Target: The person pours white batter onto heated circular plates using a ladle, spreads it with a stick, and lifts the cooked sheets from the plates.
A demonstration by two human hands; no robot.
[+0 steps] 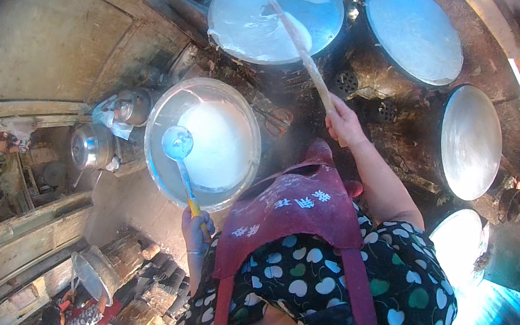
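My right hand (344, 121) grips the handle of a long wooden spreading tool (309, 60). Its far end rests on a large round griddle (243, 12), where white batter (293, 30) lies beside a bluish, shiny patch. In my left hand (197, 229) is a ladle (177, 143) with a yellow grip. The ladle's round bowl is over the left part of a wide translucent tub (211, 84). White batter (216, 150) fills much of the tub's bottom.
More round griddles stand at the upper right (413, 31), right (471, 142) and lower right (456, 244). Metal pots (90, 147) sit left of the tub. Stacked wood (162, 295) lies lower left, near another person (84, 321) holding a basin (94, 274).
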